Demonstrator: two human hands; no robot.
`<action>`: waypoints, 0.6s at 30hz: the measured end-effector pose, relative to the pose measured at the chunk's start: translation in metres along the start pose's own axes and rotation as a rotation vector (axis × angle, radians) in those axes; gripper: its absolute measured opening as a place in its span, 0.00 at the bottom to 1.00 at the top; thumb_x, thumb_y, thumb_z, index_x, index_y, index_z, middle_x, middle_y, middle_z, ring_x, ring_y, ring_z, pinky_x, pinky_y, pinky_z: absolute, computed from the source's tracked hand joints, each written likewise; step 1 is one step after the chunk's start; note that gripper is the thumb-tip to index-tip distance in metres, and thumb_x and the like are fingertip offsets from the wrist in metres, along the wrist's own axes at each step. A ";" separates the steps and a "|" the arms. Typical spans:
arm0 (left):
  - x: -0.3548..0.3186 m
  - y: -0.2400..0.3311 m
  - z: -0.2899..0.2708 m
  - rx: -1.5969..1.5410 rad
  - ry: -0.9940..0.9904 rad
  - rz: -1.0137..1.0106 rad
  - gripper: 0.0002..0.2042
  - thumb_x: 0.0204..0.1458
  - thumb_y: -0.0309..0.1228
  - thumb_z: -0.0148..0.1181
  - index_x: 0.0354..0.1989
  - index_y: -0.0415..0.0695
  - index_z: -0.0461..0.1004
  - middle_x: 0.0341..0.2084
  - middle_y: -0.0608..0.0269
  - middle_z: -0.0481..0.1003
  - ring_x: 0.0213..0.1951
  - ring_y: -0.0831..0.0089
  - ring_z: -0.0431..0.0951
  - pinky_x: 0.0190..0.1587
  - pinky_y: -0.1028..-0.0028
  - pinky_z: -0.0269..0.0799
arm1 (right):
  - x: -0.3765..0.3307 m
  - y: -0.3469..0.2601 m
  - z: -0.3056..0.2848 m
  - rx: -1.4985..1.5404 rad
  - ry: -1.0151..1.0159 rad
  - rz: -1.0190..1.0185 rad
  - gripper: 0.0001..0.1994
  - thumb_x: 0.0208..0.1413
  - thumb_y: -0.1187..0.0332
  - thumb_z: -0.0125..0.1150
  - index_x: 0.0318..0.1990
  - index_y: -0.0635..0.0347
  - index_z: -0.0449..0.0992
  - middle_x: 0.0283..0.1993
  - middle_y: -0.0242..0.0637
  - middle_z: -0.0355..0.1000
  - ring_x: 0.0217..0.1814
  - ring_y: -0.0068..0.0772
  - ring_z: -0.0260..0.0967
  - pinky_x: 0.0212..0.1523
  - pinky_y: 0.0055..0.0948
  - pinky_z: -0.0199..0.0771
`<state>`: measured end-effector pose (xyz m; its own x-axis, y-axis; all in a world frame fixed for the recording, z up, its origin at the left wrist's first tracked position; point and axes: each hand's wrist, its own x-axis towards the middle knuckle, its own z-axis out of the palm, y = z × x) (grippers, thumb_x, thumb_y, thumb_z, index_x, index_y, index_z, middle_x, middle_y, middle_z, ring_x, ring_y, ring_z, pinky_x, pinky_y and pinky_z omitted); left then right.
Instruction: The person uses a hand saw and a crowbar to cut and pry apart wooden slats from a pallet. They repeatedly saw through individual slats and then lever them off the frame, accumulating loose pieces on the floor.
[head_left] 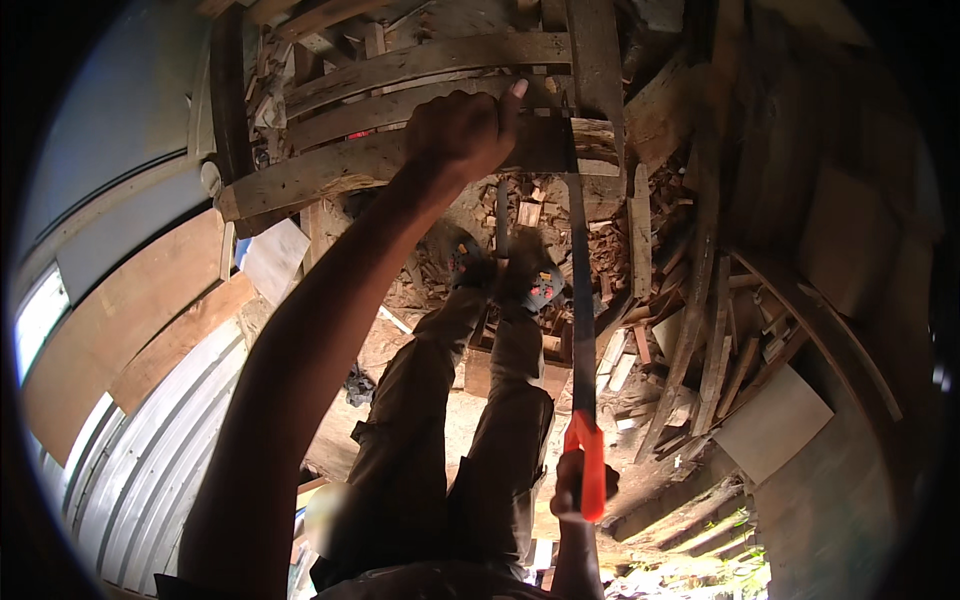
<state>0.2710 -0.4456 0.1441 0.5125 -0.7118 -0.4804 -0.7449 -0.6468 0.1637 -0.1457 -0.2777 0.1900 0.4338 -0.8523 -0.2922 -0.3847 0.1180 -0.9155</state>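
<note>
My left hand (462, 128) is clenched on a weathered wooden plank (330, 172) of a slatted frame, thumb pointing up along it. My right hand (572, 490) grips the orange handle of a hand saw (590, 465) low in the view. The saw's long dark blade (578, 260) runs up to the plank, meeting it just right of my left hand. My legs in olive trousers (450, 420) and my sandalled feet (505, 275) stand below on wood scraps.
More curved slats (420, 60) lie beyond the gripped plank. Piles of offcuts and boards (700, 330) cover the ground to the right. Flat plywood sheets (130, 310) and corrugated metal (150, 470) sit at the left. A pale board (775, 420) lies lower right.
</note>
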 end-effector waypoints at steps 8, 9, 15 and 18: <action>-0.001 -0.007 0.020 0.138 0.067 0.154 0.25 0.69 0.43 0.30 0.42 0.40 0.76 0.25 0.47 0.79 0.29 0.48 0.81 0.37 0.50 0.77 | 0.112 -0.009 0.053 -0.378 -0.137 -0.127 0.06 0.52 0.74 0.64 0.26 0.63 0.75 0.18 0.30 0.72 0.18 0.21 0.68 0.19 0.26 0.65; -0.007 -0.013 0.020 0.127 0.041 0.112 0.25 0.69 0.43 0.30 0.43 0.40 0.75 0.25 0.48 0.79 0.29 0.47 0.81 0.37 0.50 0.77 | 0.081 -0.004 0.035 -0.551 -0.170 -0.204 0.05 0.54 0.73 0.63 0.28 0.63 0.75 0.20 0.32 0.72 0.19 0.22 0.69 0.19 0.26 0.66; 0.007 -0.007 0.020 0.173 0.111 0.128 0.24 0.68 0.43 0.32 0.44 0.42 0.76 0.26 0.47 0.79 0.31 0.47 0.81 0.37 0.52 0.77 | 0.172 -0.055 0.062 -0.096 -0.058 0.013 0.07 0.51 0.72 0.65 0.36 0.63 0.76 0.25 0.36 0.75 0.24 0.24 0.71 0.25 0.23 0.72; 0.014 -0.001 0.015 0.136 0.022 0.096 0.28 0.68 0.45 0.28 0.42 0.41 0.78 0.28 0.46 0.79 0.35 0.47 0.81 0.41 0.52 0.76 | 0.197 -0.059 0.081 0.034 0.036 -0.020 0.06 0.46 0.72 0.69 0.31 0.60 0.78 0.24 0.37 0.75 0.24 0.23 0.71 0.27 0.25 0.73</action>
<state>0.2720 -0.4506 0.1243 0.4440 -0.7754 -0.4489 -0.8411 -0.5335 0.0895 0.0288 -0.4114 0.1638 0.4110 -0.8726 -0.2637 -0.3476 0.1174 -0.9303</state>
